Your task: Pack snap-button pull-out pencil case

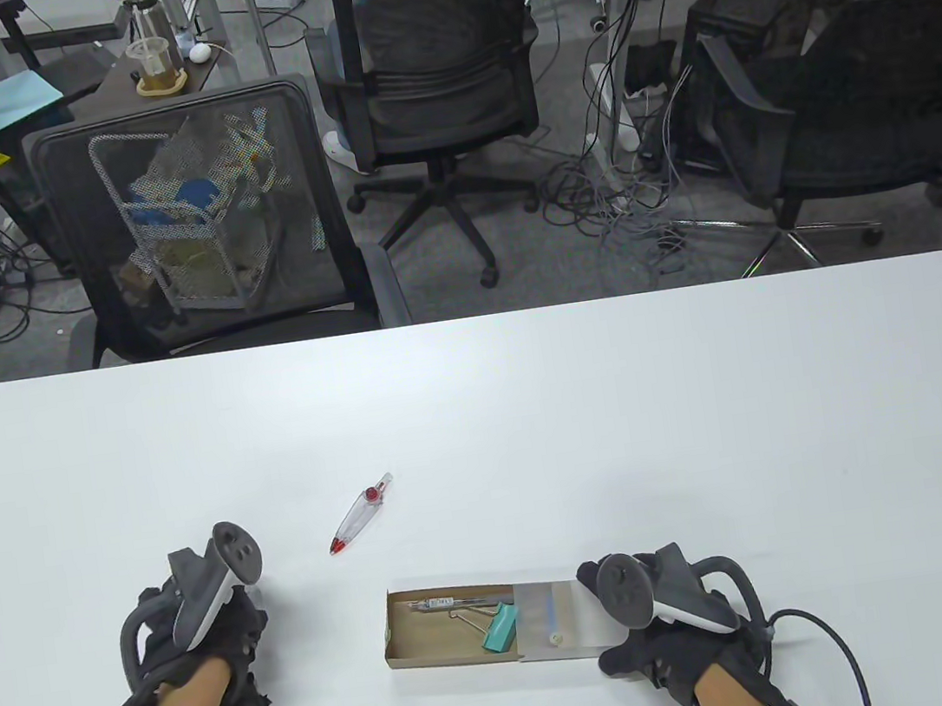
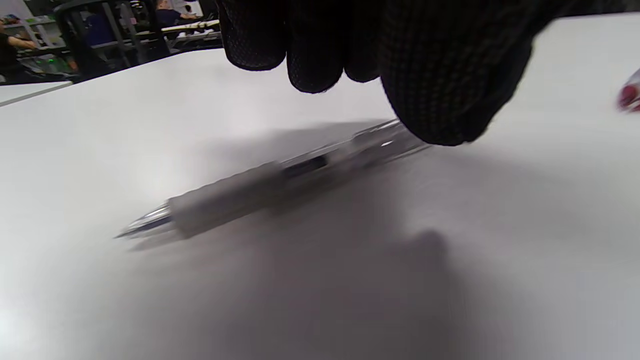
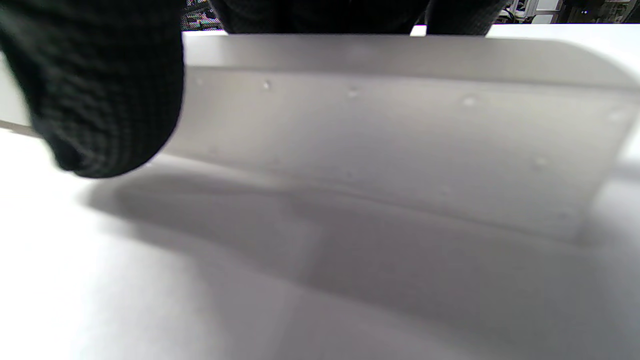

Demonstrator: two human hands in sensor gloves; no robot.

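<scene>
The pencil case lies at the table's front: its brown cardboard drawer [image 1: 440, 629] is pulled out to the left of the translucent sleeve [image 1: 552, 617]. The drawer holds a pen [image 1: 449, 604] and a teal binder clip [image 1: 501, 629]. My right hand [image 1: 613, 613] grips the sleeve's right end; the right wrist view shows the thumb [image 3: 100, 100] against the sleeve wall [image 3: 400, 140]. My left hand [image 1: 239, 631] is down on the table at the left. In the left wrist view its fingers [image 2: 435, 90] pinch the rear end of a clear pen with a grey grip [image 2: 260, 185], low over the table.
A clear marker with red ends [image 1: 362, 513] lies loose on the white table [image 1: 618, 402] behind the case; its red tip shows at the left wrist view's right edge [image 2: 631, 95]. Office chairs [image 1: 431, 69] stand beyond the table's far edge.
</scene>
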